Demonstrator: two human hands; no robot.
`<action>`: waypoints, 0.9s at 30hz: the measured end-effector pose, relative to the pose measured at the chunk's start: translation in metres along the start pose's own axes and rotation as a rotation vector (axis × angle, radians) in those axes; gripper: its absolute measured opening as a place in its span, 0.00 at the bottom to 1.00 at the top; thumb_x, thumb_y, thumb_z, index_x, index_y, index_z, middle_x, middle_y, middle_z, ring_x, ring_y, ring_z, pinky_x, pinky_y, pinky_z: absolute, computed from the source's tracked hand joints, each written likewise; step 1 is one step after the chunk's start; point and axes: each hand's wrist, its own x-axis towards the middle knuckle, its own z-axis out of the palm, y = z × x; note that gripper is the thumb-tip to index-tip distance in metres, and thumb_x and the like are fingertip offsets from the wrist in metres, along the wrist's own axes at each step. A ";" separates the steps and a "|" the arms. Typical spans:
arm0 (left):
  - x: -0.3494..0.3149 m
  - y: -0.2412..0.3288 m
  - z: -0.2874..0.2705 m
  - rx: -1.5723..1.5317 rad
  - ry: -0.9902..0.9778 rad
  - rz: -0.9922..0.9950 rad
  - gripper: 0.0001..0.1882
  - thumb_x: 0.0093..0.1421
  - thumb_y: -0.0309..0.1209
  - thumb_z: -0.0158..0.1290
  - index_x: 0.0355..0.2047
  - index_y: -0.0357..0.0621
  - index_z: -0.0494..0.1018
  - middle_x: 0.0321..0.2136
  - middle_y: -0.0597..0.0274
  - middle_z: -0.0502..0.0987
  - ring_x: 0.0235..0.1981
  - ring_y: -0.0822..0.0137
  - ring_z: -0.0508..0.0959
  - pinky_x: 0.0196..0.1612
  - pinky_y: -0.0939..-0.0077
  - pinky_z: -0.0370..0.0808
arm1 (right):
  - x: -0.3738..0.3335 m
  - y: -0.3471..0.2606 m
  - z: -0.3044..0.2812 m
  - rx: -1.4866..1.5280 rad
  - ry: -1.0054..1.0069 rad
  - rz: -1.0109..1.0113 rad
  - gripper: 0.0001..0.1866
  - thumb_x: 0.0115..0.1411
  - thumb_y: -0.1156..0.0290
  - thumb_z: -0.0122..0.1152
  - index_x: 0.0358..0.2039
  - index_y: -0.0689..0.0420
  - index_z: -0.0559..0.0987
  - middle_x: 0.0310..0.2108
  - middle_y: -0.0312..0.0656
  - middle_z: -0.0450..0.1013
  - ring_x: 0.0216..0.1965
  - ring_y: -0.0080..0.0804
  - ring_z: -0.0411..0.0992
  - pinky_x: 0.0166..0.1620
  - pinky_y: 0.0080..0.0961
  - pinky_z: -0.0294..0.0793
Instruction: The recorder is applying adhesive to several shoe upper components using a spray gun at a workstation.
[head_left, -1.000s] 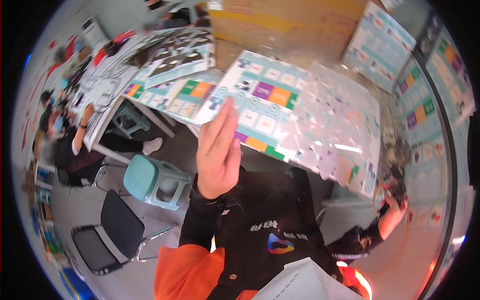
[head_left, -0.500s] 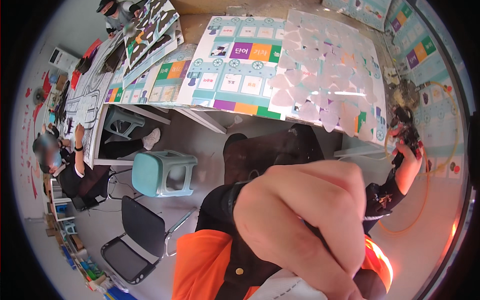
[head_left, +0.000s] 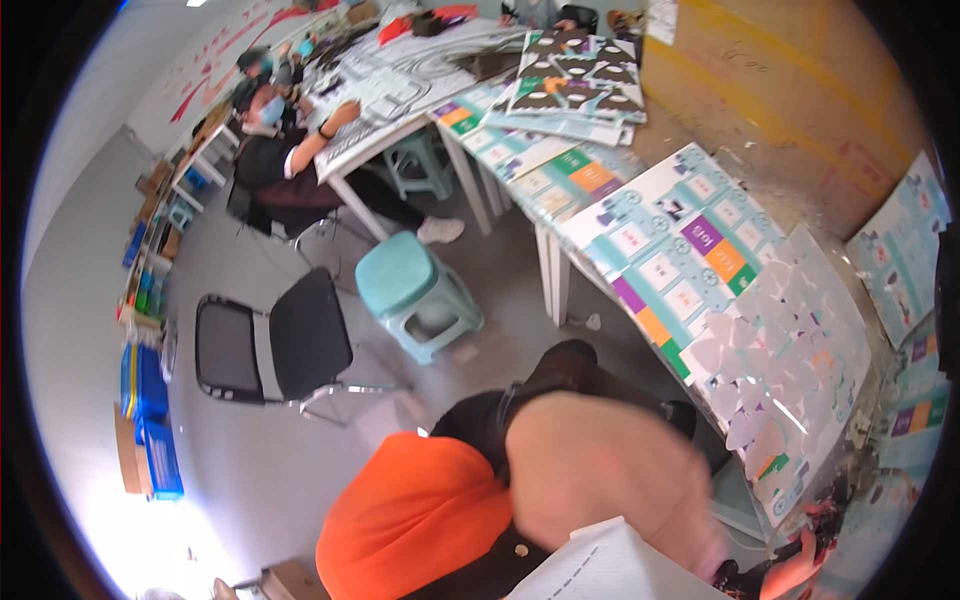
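Very close to the view, my left hand (head_left: 610, 470) is a large, blurred, bent shape above an orange sleeve (head_left: 415, 510). Its finger ends are hidden or smeared at the lower edge. Beside it, at the bottom, is a white sheet-like thing (head_left: 590, 575) with a dashed line; whether the hand touches it cannot be told. At the lower right, my right hand (head_left: 795, 568) is closed around a black-and-red tool (head_left: 828, 520), just past the table's near corner. The nearest work is a printed board (head_left: 690, 255), partly covered by a grey sheet of rounded cut-out shapes (head_left: 780, 370).
A stack of black-and-white patterned boards (head_left: 580, 75) lies farther along the table. Behind stands a large brown cardboard box (head_left: 770, 90). A teal stool (head_left: 400, 275) and a black chair (head_left: 310, 335) are on the left. A masked person (head_left: 275, 150) sits at another table.
My view has swung right, so the table has shifted to the right and tilted. My left hand has blurred and its shape has changed. My right hand appears lower, still with the tool.
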 end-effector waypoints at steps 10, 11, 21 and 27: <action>-0.083 -0.115 -0.040 0.711 0.217 -1.260 0.20 0.67 0.34 0.54 0.58 0.43 0.74 0.27 0.52 0.83 0.27 0.64 0.83 0.33 0.68 0.77 | 0.060 0.004 0.023 -0.039 -0.271 0.225 0.23 0.53 0.74 0.58 0.51 0.65 0.79 0.44 0.41 0.80 0.46 0.29 0.76 0.51 0.22 0.71; -0.112 -0.128 -0.048 0.675 0.223 -1.238 0.17 0.69 0.31 0.51 0.56 0.41 0.76 0.30 0.55 0.84 0.28 0.69 0.81 0.33 0.71 0.77 | 0.079 0.014 0.018 -0.138 -0.256 0.272 0.28 0.52 0.74 0.60 0.55 0.69 0.75 0.40 0.40 0.80 0.41 0.29 0.76 0.52 0.23 0.72; -0.229 -0.221 -0.026 1.160 0.461 -1.086 0.08 0.64 0.29 0.54 0.40 0.41 0.81 0.28 0.57 0.80 0.29 0.58 0.76 0.33 0.62 0.74 | 0.231 0.013 0.076 -0.523 -0.579 0.230 0.10 0.50 0.70 0.56 0.27 0.63 0.81 0.29 0.42 0.81 0.32 0.27 0.76 0.26 0.26 0.71; -0.232 -0.218 -0.031 1.241 0.388 -0.937 0.06 0.60 0.26 0.55 0.36 0.40 0.79 0.27 0.58 0.79 0.29 0.55 0.74 0.35 0.60 0.72 | 0.265 0.032 0.120 -0.618 -0.640 0.291 0.09 0.48 0.72 0.58 0.24 0.64 0.81 0.27 0.44 0.79 0.28 0.30 0.74 0.23 0.28 0.70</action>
